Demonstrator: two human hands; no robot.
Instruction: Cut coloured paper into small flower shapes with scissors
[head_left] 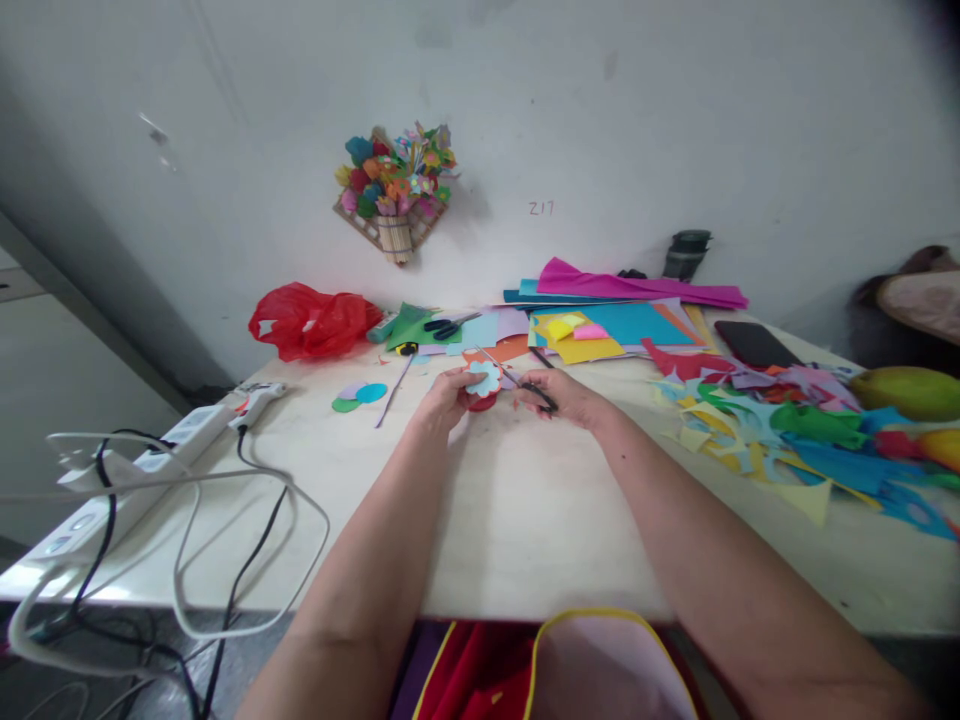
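Note:
Between the thumb and fingers of my left hand is a light blue paper flower with a scalloped edge, lying against orange paper that shows around it. A red piece of paper shows just beneath. My right hand is closed on the dark handles of a pair of scissors. The scissor blades point up and left, beside the right edge of the orange paper. Whether the blades touch the paper is hard to tell. Green, purple and blue paper circles lie left of my left hand.
Paper scraps heap at the right, near a phone. Coloured sheets and a second pair of scissors lie at the back. A red plastic bag, power strip and loose cables occupy the left.

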